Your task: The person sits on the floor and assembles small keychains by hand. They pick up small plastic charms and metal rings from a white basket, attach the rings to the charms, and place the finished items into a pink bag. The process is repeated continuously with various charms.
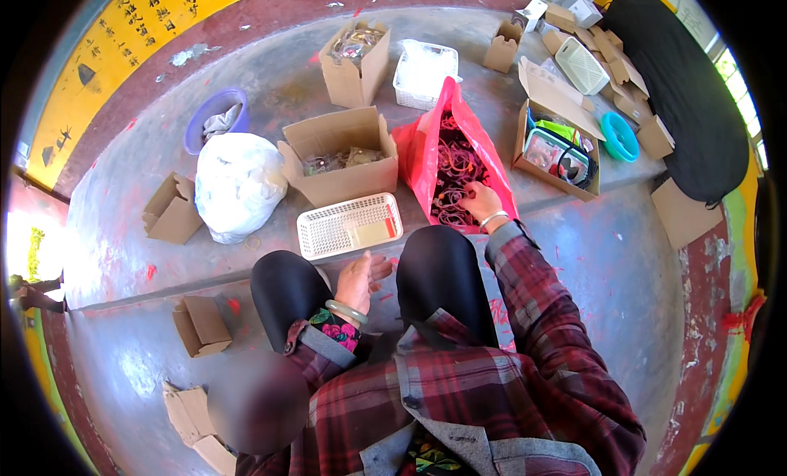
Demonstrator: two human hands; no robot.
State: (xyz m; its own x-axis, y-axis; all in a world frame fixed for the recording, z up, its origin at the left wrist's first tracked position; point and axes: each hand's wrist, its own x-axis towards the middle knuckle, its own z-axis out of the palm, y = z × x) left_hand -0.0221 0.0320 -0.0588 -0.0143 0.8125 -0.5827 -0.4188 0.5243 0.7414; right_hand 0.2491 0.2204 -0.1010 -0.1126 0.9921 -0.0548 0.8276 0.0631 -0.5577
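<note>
while the purplish loops (pixel 459 159) in the pink plastic bag (pixel 420 155) lie under the right hand (pixel 481 203), the left hand (pixel 361 281) is loosely spread outside. right fingertips are hidden; i cannot tell their grip.

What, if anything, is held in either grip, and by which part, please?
The left grip holds nothing visible. The right grip is at the dark reddish, cord-like loops inside the pink plastic bag; whether it holds any cannot be told.

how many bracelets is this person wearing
2: a pale green bangle around the wrist of the left hand, and a whitish bracelet around that of the right hand; sleeves may hide more.
</note>
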